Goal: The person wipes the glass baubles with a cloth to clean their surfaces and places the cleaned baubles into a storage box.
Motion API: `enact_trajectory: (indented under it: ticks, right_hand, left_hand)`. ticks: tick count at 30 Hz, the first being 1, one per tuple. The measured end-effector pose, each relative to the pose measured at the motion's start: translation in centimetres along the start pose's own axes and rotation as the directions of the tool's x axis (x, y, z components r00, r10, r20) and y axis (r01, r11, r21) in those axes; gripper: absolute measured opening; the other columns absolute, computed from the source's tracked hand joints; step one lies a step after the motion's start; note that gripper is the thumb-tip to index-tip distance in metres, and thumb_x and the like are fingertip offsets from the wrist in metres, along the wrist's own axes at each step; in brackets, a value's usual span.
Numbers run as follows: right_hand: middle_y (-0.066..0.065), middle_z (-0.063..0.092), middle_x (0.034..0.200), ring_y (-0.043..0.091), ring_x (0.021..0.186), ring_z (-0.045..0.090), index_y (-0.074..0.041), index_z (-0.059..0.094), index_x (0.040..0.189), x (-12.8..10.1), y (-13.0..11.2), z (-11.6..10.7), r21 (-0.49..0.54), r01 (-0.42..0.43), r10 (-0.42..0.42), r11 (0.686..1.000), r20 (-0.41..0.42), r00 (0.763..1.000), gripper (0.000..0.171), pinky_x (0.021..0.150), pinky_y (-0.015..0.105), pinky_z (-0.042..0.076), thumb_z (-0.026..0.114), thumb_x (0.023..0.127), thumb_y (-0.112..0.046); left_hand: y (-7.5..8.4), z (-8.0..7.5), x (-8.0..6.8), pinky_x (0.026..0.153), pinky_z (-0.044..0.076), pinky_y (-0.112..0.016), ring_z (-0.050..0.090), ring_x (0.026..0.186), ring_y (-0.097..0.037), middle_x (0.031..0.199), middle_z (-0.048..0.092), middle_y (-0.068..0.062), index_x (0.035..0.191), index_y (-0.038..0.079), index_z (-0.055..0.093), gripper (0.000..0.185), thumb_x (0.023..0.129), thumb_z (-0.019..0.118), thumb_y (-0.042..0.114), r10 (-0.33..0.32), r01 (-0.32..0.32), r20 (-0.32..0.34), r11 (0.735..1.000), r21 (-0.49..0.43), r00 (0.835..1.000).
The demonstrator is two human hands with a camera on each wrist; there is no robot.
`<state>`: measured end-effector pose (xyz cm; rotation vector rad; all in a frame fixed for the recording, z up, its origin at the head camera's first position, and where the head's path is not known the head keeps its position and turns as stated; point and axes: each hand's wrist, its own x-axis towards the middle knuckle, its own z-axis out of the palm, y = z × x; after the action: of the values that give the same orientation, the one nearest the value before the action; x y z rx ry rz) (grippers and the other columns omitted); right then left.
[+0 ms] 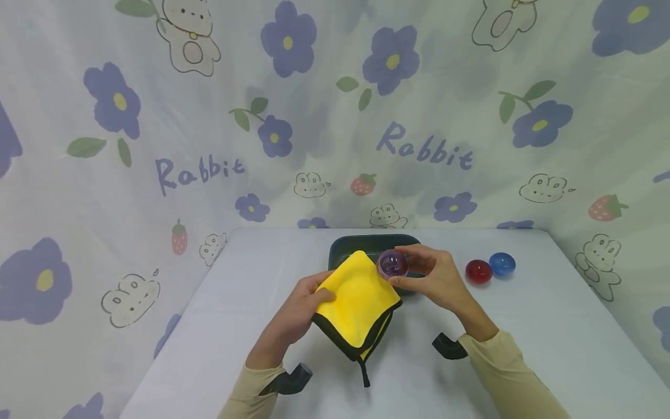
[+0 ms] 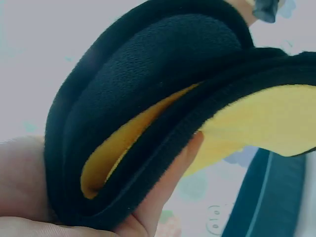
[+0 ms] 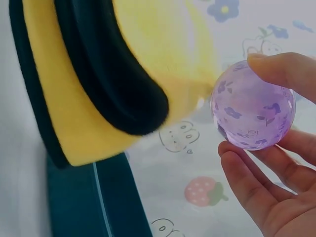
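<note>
A folded yellow cloth [image 1: 359, 297] with dark edging and a small hanging loop is gripped by my left hand [image 1: 303, 305], thumb on top and fingers beneath. In the left wrist view the folds of the cloth [image 2: 148, 74] show a dark grey side as well as yellow. My right hand [image 1: 437, 276] pinches a clear purple ball [image 1: 392, 265] between thumb and fingers, close beside the cloth's right edge. From the right wrist view the purple ball [image 3: 253, 106] looks see-through, its left side at or touching the cloth.
Behind the hands a dark green tray [image 1: 342, 247] stands on the white table [image 1: 251, 285], its inside mostly hidden. A red ball [image 1: 478, 272] and a blue ball [image 1: 502, 265] lie together to the right. A printed curtain [image 1: 324, 116] hangs behind the table.
</note>
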<state>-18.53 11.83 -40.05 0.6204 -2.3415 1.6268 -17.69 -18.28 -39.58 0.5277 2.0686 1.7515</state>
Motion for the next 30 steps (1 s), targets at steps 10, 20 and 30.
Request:
enact_trajectory:
  ticks: [10,20,30]
  right_hand:
    - [0.013,0.075,0.122,0.027,0.103,0.076,-0.009,0.070,0.131,0.9,0.1,-0.2,-0.018,-0.097,0.097,0.995,-0.010,0.995,0.058,0.089,0.034,0.062,0.090,0.077,-0.017]
    - [0.013,0.074,0.124,0.028,0.102,0.076,-0.012,0.070,0.132,2.0,0.6,0.1,0.009,-0.155,0.155,0.988,0.001,0.988,0.059,0.083,0.023,0.060,0.090,0.077,-0.020]
    - [0.016,0.075,0.114,0.021,0.090,0.071,-0.010,0.071,0.132,3.6,1.5,0.8,0.038,-0.161,0.161,0.986,-0.003,0.987,0.059,0.078,0.026,0.061,0.090,0.077,-0.021]
  left_hand:
    - [-2.5,-0.2,-1.9,0.083,0.060,-0.030,0.068,0.088,-0.022,0.111,0.066,-0.012,0.147,-0.002,0.047,0.050,0.100,0.051,0.015,-0.109,0.103,-0.067,0.990,-0.095,0.992]
    - [-5.1,-1.4,-3.6,0.082,0.059,-0.030,0.067,0.088,-0.020,0.110,0.066,-0.009,0.150,-0.006,0.042,0.055,0.099,0.049,0.014,-0.176,0.163,-0.087,0.976,-0.144,0.980]
    - [-7.5,-2.6,-4.0,0.081,0.059,-0.029,0.066,0.089,-0.018,0.111,0.067,-0.009,0.148,-0.006,0.046,0.054,0.098,0.049,0.013,-0.220,0.198,-0.151,0.969,-0.149,0.964]
